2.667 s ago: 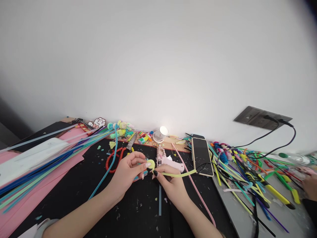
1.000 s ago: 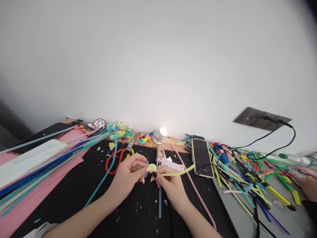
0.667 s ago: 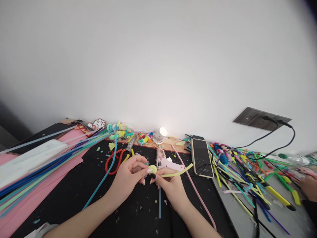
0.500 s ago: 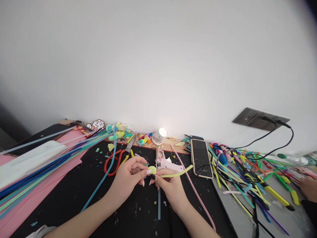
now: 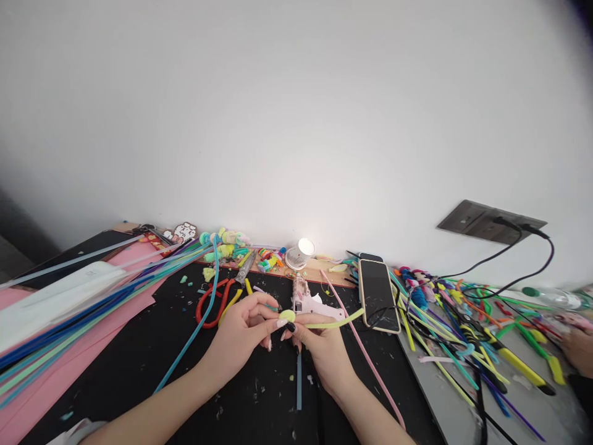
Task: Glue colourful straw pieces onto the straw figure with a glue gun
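Between my hands is a yellow pipe cleaner (image 5: 336,322), coiled at one end, with its free tail pointing right. My left hand (image 5: 248,324) pinches the coil from the left between thumb and finger. From the other side my right hand (image 5: 319,346) grips the same piece near the coil, a dark thumbnail showing. Just beyond the hands lies a pink glue gun (image 5: 319,305), partly covered by my right fingers. A blue-grey glue stick (image 5: 299,386) sticks out below them. Red-handled scissors (image 5: 217,303) lie left of my left hand.
A phone (image 5: 378,295) lies right of the glue gun, and a paper cup (image 5: 301,252) stands by the wall. Bundled pipe cleaners (image 5: 106,309) cover pink sheets at left. Yellow-black pliers (image 5: 514,361) and loose stems lie at right, near another person's hand (image 5: 577,349).
Both hands keep hold of the yellow pipe cleaner, with only slight finger movement around the coil. The whole view has shifted a little.
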The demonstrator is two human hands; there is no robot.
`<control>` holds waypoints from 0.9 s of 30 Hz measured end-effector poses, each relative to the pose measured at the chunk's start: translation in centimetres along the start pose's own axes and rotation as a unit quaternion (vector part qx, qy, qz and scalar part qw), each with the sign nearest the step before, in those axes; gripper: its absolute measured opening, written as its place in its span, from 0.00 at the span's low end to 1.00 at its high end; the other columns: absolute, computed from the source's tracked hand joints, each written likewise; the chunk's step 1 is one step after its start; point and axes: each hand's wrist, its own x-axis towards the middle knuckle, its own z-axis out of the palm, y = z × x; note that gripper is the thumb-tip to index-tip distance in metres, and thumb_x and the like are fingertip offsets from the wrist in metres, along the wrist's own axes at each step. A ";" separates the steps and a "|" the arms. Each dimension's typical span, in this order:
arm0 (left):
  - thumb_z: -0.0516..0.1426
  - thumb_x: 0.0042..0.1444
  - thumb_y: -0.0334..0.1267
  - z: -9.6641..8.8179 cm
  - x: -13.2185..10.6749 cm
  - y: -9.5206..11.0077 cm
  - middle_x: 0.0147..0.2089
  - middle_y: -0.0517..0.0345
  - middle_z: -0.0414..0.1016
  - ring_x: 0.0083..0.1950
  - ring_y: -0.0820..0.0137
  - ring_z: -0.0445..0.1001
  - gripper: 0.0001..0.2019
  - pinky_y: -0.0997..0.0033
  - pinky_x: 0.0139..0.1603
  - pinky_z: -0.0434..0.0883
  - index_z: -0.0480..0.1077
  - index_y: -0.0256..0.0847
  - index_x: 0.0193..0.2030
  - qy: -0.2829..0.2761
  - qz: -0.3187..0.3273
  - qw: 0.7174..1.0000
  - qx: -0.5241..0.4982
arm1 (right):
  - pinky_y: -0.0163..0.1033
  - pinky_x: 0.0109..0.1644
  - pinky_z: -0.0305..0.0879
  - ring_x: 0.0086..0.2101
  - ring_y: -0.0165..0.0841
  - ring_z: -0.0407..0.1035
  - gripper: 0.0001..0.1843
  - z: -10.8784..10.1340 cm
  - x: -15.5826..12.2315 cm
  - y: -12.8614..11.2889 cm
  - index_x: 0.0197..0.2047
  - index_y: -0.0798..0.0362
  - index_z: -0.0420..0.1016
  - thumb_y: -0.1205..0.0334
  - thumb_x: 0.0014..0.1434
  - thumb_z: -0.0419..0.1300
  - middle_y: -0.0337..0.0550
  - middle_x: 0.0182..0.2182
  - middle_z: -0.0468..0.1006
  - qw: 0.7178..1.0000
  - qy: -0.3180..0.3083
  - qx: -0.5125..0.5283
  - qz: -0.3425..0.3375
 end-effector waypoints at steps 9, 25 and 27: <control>0.70 0.44 0.45 -0.2 0.0 -0.1 0.24 0.61 0.79 0.18 0.75 0.69 0.19 0.73 0.22 0.67 0.71 0.39 0.37 -0.012 0.007 1.000 0.010 | 0.37 0.27 0.64 0.22 0.31 0.65 0.12 0.0 0.1 0.2 0.28 0.49 0.85 0.49 0.51 0.73 0.40 0.23 0.81 1.000 0.006 0.013 0.004; 0.71 0.46 0.43 -0.3 0.3 -0.6 0.25 0.62 0.80 0.18 0.77 0.68 0.19 0.75 0.22 0.66 0.71 0.38 0.40 -0.030 0.000 1.000 -0.009 | 0.35 0.27 0.64 0.21 0.30 0.65 0.12 0.0 0.1 0.2 0.29 0.49 0.86 0.50 0.48 0.76 0.41 0.23 0.82 0.998 0.017 0.052 0.009; 0.71 0.46 0.42 -0.3 0.4 -0.6 0.25 0.62 0.80 0.18 0.76 0.68 0.19 0.75 0.22 0.67 0.71 0.39 0.40 -0.032 0.004 0.999 -0.002 | 0.35 0.27 0.65 0.21 0.30 0.65 0.12 0.1 0.1 0.0 0.27 0.49 0.86 0.50 0.48 0.76 0.41 0.22 0.82 0.999 0.016 0.052 0.008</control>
